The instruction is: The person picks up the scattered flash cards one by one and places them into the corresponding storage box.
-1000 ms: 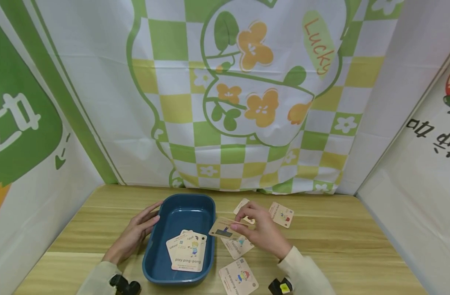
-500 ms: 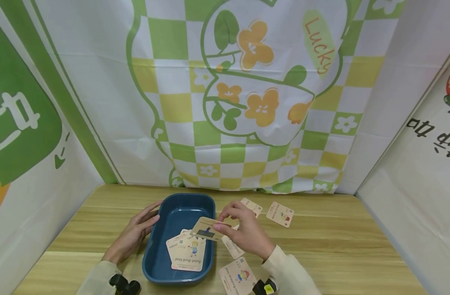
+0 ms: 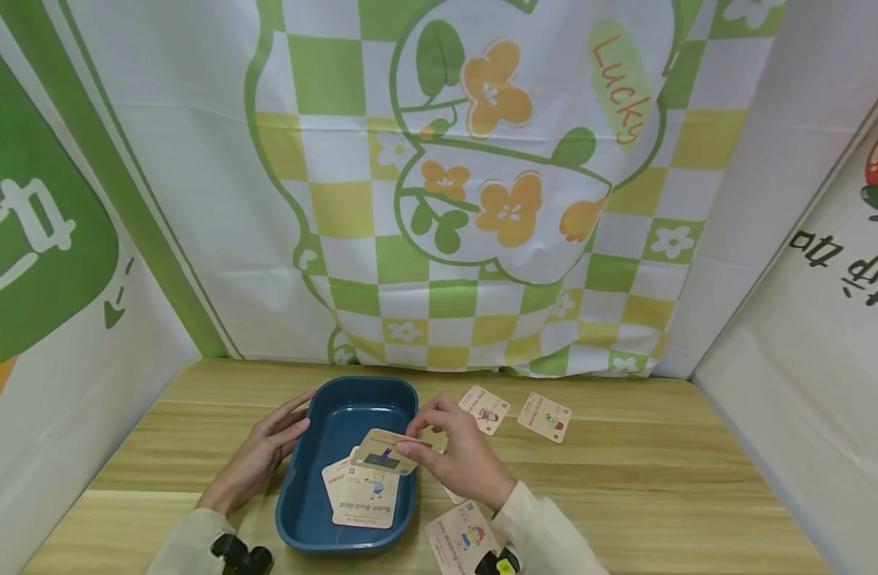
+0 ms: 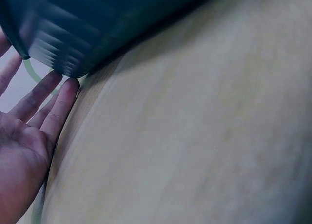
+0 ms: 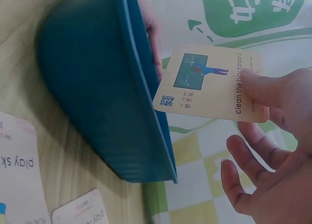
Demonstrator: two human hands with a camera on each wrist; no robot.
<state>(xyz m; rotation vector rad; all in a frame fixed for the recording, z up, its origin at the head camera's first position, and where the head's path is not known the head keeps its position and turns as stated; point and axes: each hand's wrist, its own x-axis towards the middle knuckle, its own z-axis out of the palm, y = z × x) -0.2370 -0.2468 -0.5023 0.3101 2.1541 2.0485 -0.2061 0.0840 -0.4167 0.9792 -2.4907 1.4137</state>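
Observation:
Between the thumb and fingers of my right hand (image 3: 466, 454) is a "clean the blackboard" flashcard (image 5: 209, 83), held tilted over the right side of a blue plastic bin (image 3: 305, 523). My left hand (image 3: 260, 454) touches the bin's left side with nearly straight fingertips; in the left wrist view the fingers (image 4: 61, 109) meet its ribbed wall. Inside the bin lie a few overlapping flashcards, topped by a "play ping-pong" card (image 3: 367, 511). The held card (image 3: 383, 457) partly covers that pile in the head view.
On the wooden table (image 3: 625, 495), right of the bin, lie a skipping-rope card (image 3: 463, 535) and two cards farther back, one card (image 3: 485, 409) beside another card (image 3: 545, 417). My right hand partly hides one more. A checked cloth (image 3: 482, 319) hangs behind the table.
My right hand has moved left with the blackboard flashcard, from above the table cards to over the bin. The left hand and the bin have stayed put.

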